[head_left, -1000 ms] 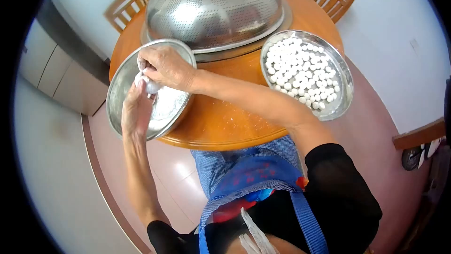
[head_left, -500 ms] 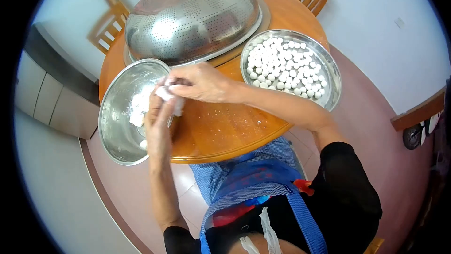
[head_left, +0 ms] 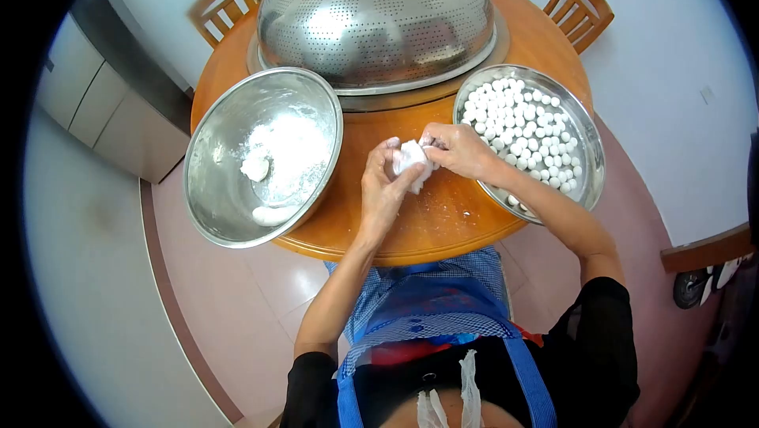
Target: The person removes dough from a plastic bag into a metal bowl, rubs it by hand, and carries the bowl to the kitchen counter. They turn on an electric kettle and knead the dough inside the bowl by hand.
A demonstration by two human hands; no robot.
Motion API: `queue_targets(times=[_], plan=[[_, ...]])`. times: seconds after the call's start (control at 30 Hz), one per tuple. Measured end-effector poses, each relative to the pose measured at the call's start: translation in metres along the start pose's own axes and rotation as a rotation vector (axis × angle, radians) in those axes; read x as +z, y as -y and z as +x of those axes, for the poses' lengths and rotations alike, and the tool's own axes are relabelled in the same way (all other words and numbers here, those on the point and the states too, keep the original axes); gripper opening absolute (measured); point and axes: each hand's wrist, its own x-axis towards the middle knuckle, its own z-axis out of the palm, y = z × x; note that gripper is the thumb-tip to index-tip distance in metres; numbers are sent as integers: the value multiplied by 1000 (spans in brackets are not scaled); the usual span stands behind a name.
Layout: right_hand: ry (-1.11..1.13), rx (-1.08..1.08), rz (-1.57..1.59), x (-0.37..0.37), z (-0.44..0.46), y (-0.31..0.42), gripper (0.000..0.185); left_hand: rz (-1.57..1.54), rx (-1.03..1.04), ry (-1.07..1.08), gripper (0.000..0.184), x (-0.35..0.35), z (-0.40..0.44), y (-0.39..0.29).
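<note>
A lump of white dough point(head_left: 411, 160) is held between the two hands, over the near part of the round wooden surface point(head_left: 419, 230), with the bowl to its left and the tray to its right. The left hand point(head_left: 381, 189) cradles it from the near left, fingers curled around it and thumb pressed to its near side. The fingers of the right hand point(head_left: 462, 151) are drawn narrow, pinching the lump's right side; both hands carry white smears. At the left, a stainless steel mixing bowl point(head_left: 207, 179) holds loose white powder point(head_left: 294, 143), a rounded dough piece point(head_left: 254, 168) and, nearer, a longer dough piece point(head_left: 273, 215). At the right, a round metal tray point(head_left: 588, 151) carries many small white balls point(head_left: 518, 118), most of them crowded together, some touching. At the far side, a large perforated metal dome point(head_left: 375, 32) rests over a broad round base. White specks dot the surface near the hands. Wooden chairs point(head_left: 579, 13) stand beyond it, far left and far right. The person wears a blue apron point(head_left: 439, 293) over black clothing.
</note>
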Motion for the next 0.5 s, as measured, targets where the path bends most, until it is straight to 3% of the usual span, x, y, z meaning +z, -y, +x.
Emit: queue_targets(times=[0.03,0.07,0.2,0.33,0.5], plan=[[-30,4,-8,-1,2,-3,17,17,70,-16,44,4,1,-6],[-52,-11,-32,0,3,-6,16,398,338,-67,46,6,2,-11],[-22,20,-92,-7,8,0,19,687,538,5,42,10,12,-18],[-209,-82,-270,-26,3,-2,26,669,561,-3,29,12,36,-21],[-40,29,-733,-32,-47,13,31,746,602,53,29,23,64,-15]])
